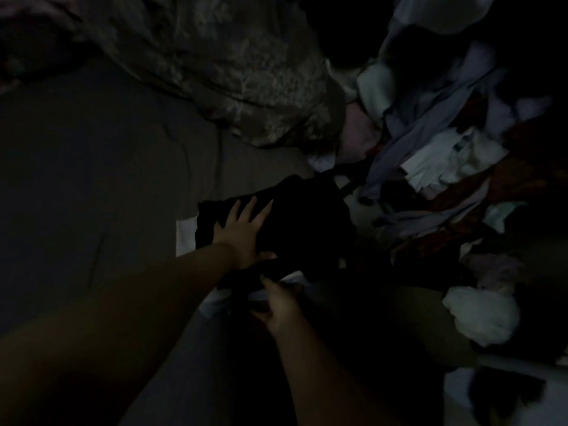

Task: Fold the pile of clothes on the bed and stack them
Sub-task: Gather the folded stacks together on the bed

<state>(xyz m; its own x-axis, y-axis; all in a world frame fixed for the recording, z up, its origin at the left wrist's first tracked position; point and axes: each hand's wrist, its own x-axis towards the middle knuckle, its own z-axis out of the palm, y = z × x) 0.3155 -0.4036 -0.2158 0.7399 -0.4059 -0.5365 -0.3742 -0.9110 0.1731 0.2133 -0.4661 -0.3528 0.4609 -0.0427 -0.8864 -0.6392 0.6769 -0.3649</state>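
Note:
The scene is very dark. A black garment (304, 222) lies on the bed in the middle of the head view, over a white piece of cloth (186, 238). My left hand (244, 230) lies flat on the garment's left part, fingers straight and spread. My right hand (276, 299) is just below it and pinches the garment's near edge between curled fingers and thumb. A loose pile of clothes (445, 155), white, pale blue, lilac and reddish brown, fills the right side.
A crumpled patterned blanket (233, 75) is bunched at the top centre. The grey bed sheet (92, 179) stretches to the left. A white bundle (482, 315) lies at the lower right beside dark fabric.

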